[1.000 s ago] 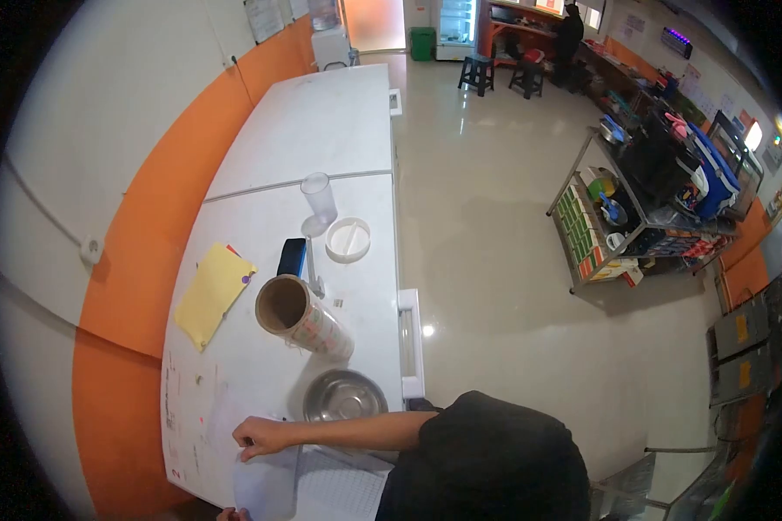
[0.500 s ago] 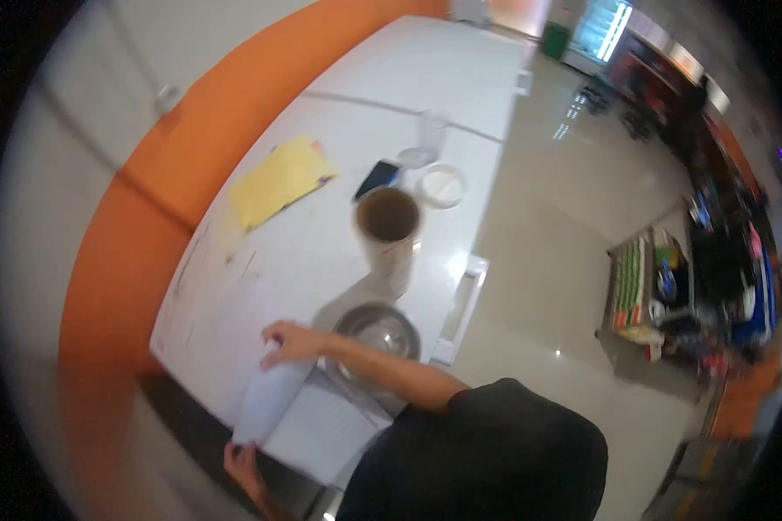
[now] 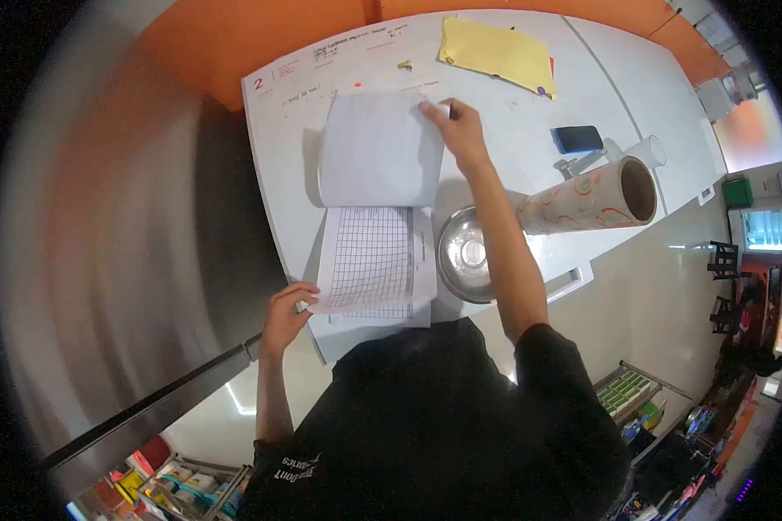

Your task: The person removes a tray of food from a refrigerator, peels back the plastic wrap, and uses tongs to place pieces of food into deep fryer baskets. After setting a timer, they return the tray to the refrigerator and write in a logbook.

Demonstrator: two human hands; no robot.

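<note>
A stack of paper sheets printed with a table grid point(image 3: 369, 252) lies on the white table in front of me. My right hand point(image 3: 460, 137) pinches the upper right corner of a blank-looking turned-up page point(image 3: 381, 152), which is folded away over the top of the stack. At the lower left corner of the grid sheet, my left hand point(image 3: 288, 313) has thumb and fingers closed on the edge, which is slightly lifted. Another printed sheet shows beneath it. A shiny metal bowl point(image 3: 471, 253) stands right of the papers, partly behind my right forearm.
On the white table point(image 3: 513, 122) are a large patterned paper tube point(image 3: 586, 198), a clear plastic cup point(image 3: 647, 152), a dark phone point(image 3: 577, 139) and a yellow envelope point(image 3: 500, 54). A metal surface point(image 3: 139, 286) borders the left side. Loaded shelves stand behind me.
My view has turned, so the table appears rotated. The page in my right hand is now flipped up and away, uncovering the grid sheet. My left hand is now at that sheet's lower corner.
</note>
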